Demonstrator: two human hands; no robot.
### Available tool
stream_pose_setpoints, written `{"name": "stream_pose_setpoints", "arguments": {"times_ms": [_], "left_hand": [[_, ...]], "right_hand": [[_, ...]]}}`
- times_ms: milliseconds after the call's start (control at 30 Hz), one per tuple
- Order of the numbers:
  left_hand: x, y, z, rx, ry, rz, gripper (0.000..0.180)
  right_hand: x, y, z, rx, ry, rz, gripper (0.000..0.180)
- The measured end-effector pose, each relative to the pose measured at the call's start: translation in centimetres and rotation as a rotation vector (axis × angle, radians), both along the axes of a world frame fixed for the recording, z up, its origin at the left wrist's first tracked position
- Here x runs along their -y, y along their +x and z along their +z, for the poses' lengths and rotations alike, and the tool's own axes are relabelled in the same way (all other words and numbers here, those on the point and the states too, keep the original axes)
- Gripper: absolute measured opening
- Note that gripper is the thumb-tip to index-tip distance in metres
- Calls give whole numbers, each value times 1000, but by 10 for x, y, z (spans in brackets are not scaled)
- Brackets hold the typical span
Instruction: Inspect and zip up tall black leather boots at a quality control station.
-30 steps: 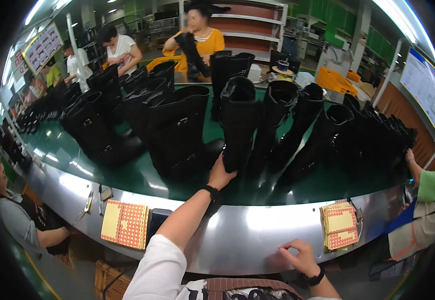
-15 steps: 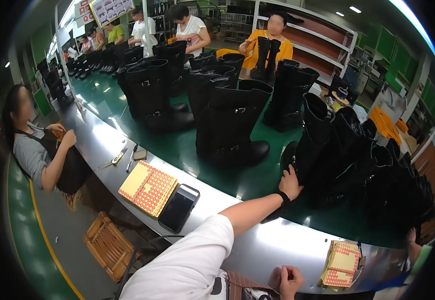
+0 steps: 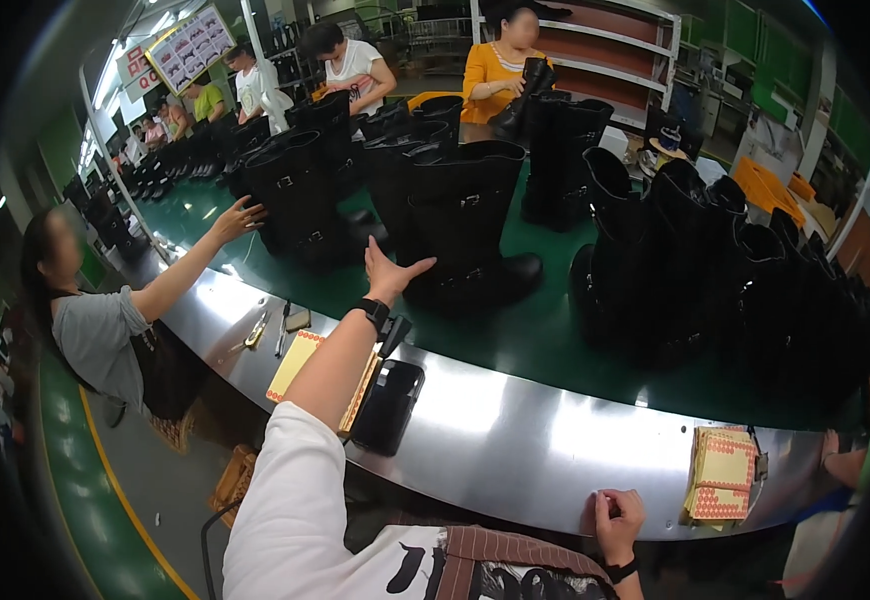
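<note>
My left hand (image 3: pixel 392 272) is stretched out over the green belt (image 3: pixel 545 335), fingers spread, holding nothing. It hovers just left of a pair of tall black buckled boots (image 3: pixel 467 225) without clearly touching them. A black watch sits on that wrist. My right hand (image 3: pixel 617 520) rests with curled fingers on the steel rim (image 3: pixel 515 430) of the line, close to my body. Nothing shows in it. More tall black boots (image 3: pixel 675 260) stand in rows to the right.
A pad of orange-yellow sheets (image 3: pixel 295 362) and a black flat device (image 3: pixel 387 405) lie on the steel rim under my left arm, another pad (image 3: pixel 723 475) at right. A seated co-worker's hand (image 3: pixel 235 217) reaches to boots (image 3: pixel 295 195) at left. People work across the belt. A basket (image 3: pixel 235 482) sits on the floor.
The view has swung left along the line. My left hand has left the boot it was touching and now hangs open beside another pair. The right hand stays on the rim.
</note>
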State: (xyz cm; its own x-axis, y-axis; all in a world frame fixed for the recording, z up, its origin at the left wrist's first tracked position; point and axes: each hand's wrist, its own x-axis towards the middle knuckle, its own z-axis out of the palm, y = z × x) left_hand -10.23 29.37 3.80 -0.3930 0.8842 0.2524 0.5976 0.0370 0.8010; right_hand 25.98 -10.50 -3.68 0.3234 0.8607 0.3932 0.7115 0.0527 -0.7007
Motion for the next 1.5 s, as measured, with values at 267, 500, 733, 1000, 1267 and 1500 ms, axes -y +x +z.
{"name": "stream_pose_setpoints", "arguments": {"times_ms": [267,500,733,1000,1267,1500], "left_hand": [[18,84,-22,-166,-3,-158,99],[10,133,-8,165,375,-210,48],[-31,198,-4,414,619,-255,32],[-38,151,-38,231,552,9,36],[-21,232,-34,561,423,-18,43],[-11,182,-50,264,343,-249,97]], "right_hand": [[-5,-1,-3,70,11,-10,6],[-5,-8,2,173,35,0,7],[-2,-10,19,217,-16,-11,6],[-6,-13,9,118,-47,-53,8],[-5,-12,16,197,-12,-34,8],[-4,-15,19,171,-81,-52,10]]}}
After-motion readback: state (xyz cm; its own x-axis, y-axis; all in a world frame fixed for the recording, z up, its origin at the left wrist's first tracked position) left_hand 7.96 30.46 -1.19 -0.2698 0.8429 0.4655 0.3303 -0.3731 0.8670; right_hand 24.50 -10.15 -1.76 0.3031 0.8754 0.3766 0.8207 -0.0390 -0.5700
